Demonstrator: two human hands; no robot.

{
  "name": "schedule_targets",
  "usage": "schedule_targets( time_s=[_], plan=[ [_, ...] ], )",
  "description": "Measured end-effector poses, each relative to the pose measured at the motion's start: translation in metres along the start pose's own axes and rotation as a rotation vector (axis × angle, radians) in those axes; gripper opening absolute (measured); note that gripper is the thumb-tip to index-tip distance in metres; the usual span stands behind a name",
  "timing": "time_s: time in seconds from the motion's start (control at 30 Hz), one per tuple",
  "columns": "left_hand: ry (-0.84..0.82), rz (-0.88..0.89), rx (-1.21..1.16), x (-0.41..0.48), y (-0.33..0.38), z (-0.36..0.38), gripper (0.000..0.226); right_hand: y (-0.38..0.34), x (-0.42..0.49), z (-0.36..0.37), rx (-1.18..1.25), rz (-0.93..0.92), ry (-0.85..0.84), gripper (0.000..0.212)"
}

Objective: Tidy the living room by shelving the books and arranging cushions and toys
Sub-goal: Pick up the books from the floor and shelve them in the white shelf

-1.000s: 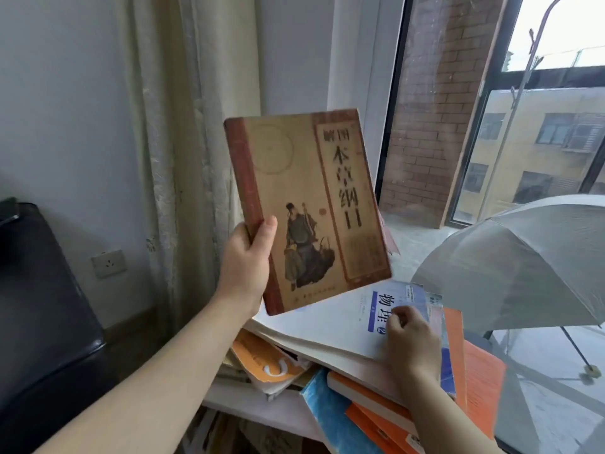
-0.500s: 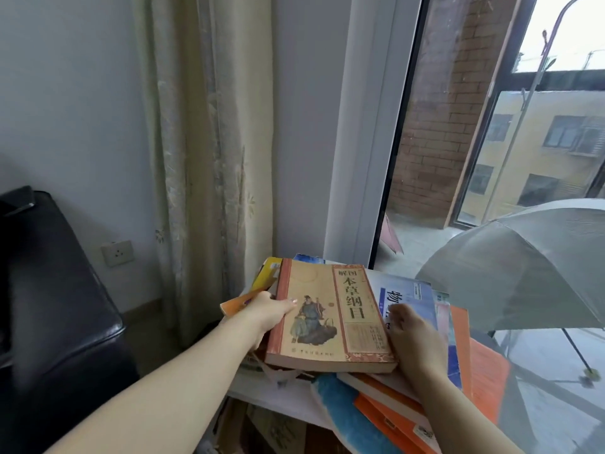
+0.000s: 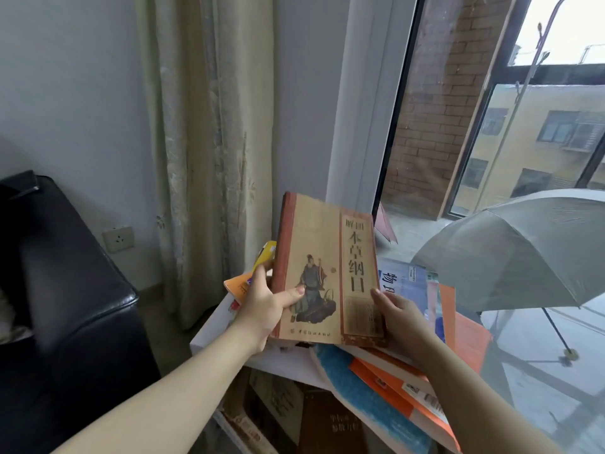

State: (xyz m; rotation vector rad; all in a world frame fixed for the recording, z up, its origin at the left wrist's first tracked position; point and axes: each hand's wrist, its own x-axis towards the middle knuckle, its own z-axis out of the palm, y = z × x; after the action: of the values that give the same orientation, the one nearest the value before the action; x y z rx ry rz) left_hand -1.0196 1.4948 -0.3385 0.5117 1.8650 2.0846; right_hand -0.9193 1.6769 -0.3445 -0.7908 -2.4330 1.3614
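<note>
Head view: the left hand point(image 3: 265, 309) is being curled round the spine edge of a tan hardback book point(image 3: 327, 257), with the thumb laid on the front cover and the fingers hidden behind. The right hand point(image 3: 402, 319) is being closed on the book's lower right corner, thumb on the cover, fingers out of sight beneath. The book is being held tilted, its top edge raised above a loose pile of books; whether its bottom edge is touching the pile cannot be told.

Just beside the right hand a blue-and-white textbook point(image 3: 406, 283) is lying on the pile, with orange-covered books point(image 3: 465, 329) fanned out to its right and a blue-covered book point(image 3: 360, 398) jutting out below. A yellow-orange booklet point(image 3: 242, 283) is sticking out by the left hand. The pile is being carried by a white shelf point(image 3: 284, 358).

A cream curtain point(image 3: 209, 142) is hanging behind, a black leather sofa point(image 3: 65, 290) is standing at the left near a wall socket point(image 3: 118, 239), and an open grey umbrella point(image 3: 523, 250) is resting at the right.
</note>
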Motion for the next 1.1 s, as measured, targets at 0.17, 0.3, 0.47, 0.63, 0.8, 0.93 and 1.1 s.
schedule_targets(
  time_s=[0.17,0.3,0.47,0.63,0.8,0.93,1.1],
  plan=[
    [-0.080,0.181,-0.021,-0.016,0.022,-0.008,0.043,-0.017,-0.018,0.006,0.473,-0.046,-0.071,0.011],
    [-0.099,0.137,0.074,-0.016,0.032,-0.033,0.039,-0.023,-0.033,0.020,0.736,-0.112,-0.084,0.022],
    [-0.115,0.047,-0.042,-0.016,0.030,-0.076,0.064,-0.018,-0.053,0.047,0.654,-0.141,-0.229,0.028],
    [-0.262,-0.086,0.057,-0.032,0.014,-0.114,0.087,0.011,-0.076,0.087,0.549,-0.104,-0.361,0.039],
    [-0.320,-0.282,0.215,-0.052,-0.017,-0.136,0.099,0.052,-0.089,0.119,0.390,0.005,-0.406,0.040],
    [-0.316,-0.314,0.308,-0.064,-0.048,-0.141,0.086,0.086,-0.085,0.127,0.230,0.151,-0.435,0.042],
    [-0.353,-0.304,0.432,-0.067,-0.081,-0.135,0.049,0.117,-0.081,0.125,0.194,0.256,-0.421,0.037]
  ],
)
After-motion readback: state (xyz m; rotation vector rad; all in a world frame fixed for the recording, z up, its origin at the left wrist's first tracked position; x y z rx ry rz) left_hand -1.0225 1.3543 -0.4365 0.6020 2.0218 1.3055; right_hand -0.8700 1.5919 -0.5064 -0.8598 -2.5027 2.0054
